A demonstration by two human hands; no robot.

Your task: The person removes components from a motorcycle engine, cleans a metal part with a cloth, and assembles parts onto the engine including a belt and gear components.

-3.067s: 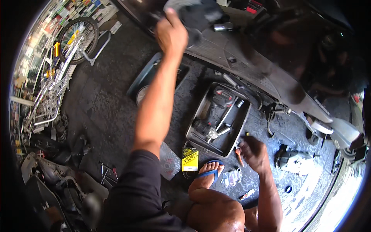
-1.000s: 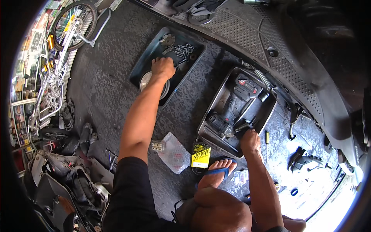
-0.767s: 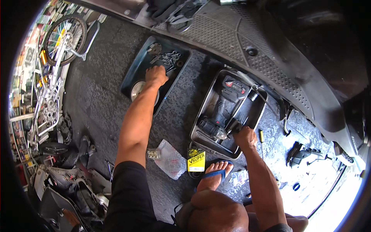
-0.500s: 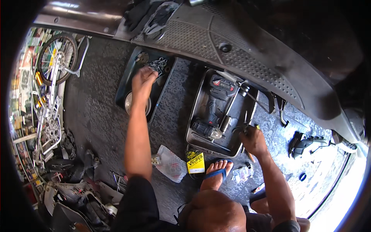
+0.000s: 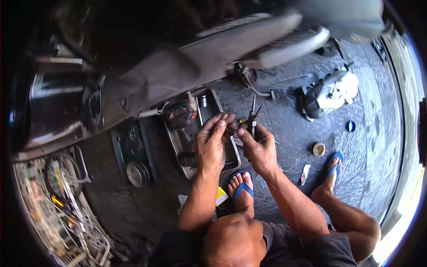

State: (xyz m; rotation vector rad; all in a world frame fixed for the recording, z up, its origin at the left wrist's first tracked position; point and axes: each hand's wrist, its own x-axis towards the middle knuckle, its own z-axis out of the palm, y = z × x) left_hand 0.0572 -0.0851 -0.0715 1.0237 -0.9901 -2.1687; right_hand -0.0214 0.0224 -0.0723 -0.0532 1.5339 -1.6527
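Observation:
My left hand (image 5: 212, 143) is closed in a pinch in front of me, and whatever its fingertips hold is too small or hidden to name. Just to its right, my right hand (image 5: 261, 149) grips pliers (image 5: 254, 116) with slender, pointed jaws aimed away from me. The handles are mostly covered by my fingers. Both hands are over the right side of a metal tray (image 5: 233, 156). Inside that tray lie a black and red power tool (image 5: 181, 115) and a shiny cylindrical socket (image 5: 203, 101).
A dark tray (image 5: 119, 151) with small hardware and a round metal part (image 5: 138, 174) lies left. A scooter's footboard (image 5: 164, 75) spans the top. On the floor at right are a silver-grey cover (image 5: 331, 94), a tape roll (image 5: 318, 149) and a dark ring (image 5: 351, 126).
My left hand has left the dark tray and come right, beside the right hand. My right hand has risen from the metal tray's edge with the pliers. The view has swung right.

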